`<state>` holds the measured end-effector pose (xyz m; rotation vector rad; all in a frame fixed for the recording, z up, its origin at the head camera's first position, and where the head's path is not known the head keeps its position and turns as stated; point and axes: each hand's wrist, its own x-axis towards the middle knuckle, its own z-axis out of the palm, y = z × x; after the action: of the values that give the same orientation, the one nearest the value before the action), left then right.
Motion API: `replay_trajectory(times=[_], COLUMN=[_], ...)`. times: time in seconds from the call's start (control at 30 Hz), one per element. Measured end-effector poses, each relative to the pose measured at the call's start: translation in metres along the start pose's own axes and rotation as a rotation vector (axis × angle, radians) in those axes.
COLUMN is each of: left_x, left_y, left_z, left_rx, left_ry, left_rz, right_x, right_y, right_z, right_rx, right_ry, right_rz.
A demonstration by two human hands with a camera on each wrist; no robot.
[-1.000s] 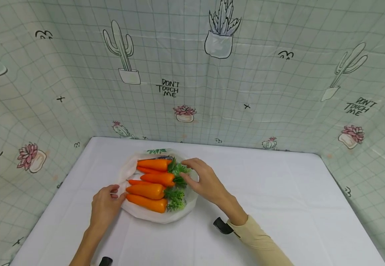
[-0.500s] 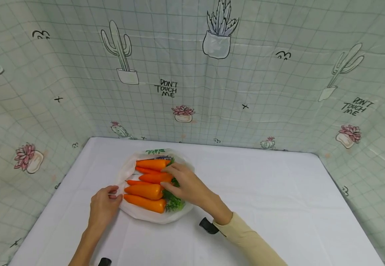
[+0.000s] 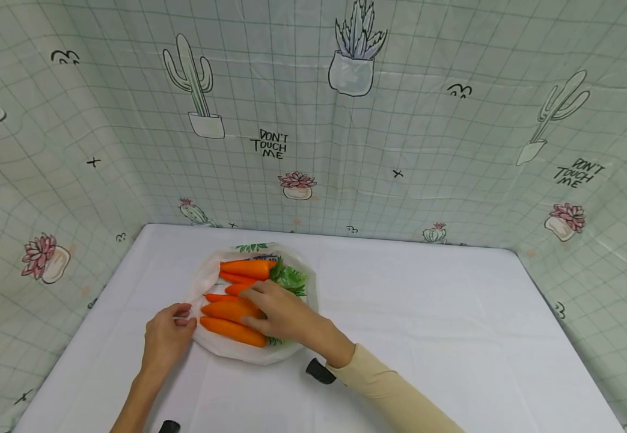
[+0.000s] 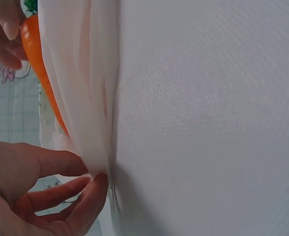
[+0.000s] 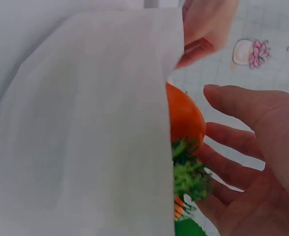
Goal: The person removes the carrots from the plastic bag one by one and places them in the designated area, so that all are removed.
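Several orange carrots with green leafy tops lie side by side in a soft white bag, whose mouth is spread round. At the bag's left rim my left hand pinches the thin material between thumb and finger; the left wrist view shows this pinch closely. My right hand reaches over the carrots from the right. Its fingers are spread and loosely bent beside a carrot, the thumb apart from it. The bag's wall hides most of the carrots in the right wrist view.
The bag rests on a white-covered table, left of the middle. A grid-patterned curtain with cactus drawings stands behind and at both sides. Dark wrist devices are near both forearms.
My right hand has moved left and slightly down, from the leafy tops to over the carrots' bodies. The left hand keeps its pinch on the bag's rim.
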<state>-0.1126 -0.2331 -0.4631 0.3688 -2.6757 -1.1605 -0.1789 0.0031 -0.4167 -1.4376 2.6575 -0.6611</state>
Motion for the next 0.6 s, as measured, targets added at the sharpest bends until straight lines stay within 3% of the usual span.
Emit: replay_trajectory(times=[0.23, 0.47, 0.6], left_x=[0.001, 0.002, 0.002], left_y=[-0.002, -0.004, -0.005], left_z=[0.000, 0.001, 0.000], left_rx=[-0.007, -0.014, -0.013], left_ry=[0.002, -0.005, 0.001], left_rz=[0.004, 0.002, 0.010], right_x=[0.006, 0.009, 0.009], right_y=[-0.005, -0.008, -0.008], right_z=[0.010, 0.017, 0.018], right_rx=[-0.131, -0.335, -0.379], right_ry=[0.005, 0.036, 0.056], right_rz=[-0.037, -0.089, -0.094])
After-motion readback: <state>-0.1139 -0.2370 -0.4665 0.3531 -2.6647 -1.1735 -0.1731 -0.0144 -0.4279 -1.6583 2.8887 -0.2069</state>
